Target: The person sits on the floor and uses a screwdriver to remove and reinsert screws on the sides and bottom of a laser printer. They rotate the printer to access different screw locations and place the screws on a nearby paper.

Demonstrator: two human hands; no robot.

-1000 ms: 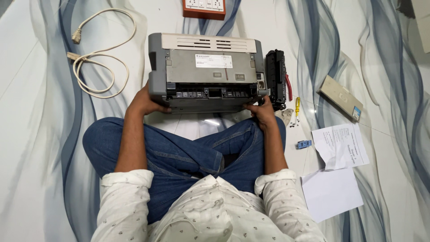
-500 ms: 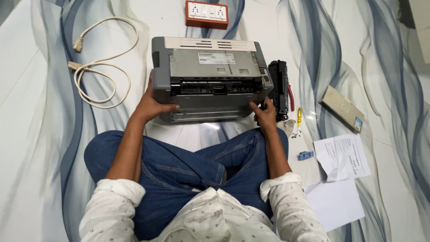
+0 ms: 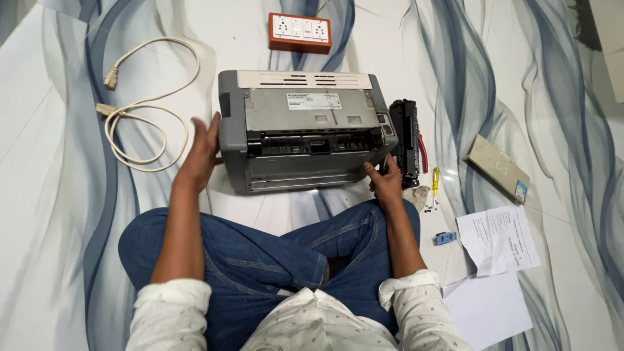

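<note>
Left hand off printer, now open beside its left side.

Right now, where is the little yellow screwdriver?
In the head view, the yellow screwdriver lies on the floor to the person's right, just past the black cartridge beside the grey printer, near the right hand.

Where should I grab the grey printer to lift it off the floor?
Probably by the two short side walls of the grey printer, one hand from each side, low near the base. They look flat and plain, while the near face is open with exposed parts. The left hand is already beside the left wall; the right hand is at the near right corner.
</note>
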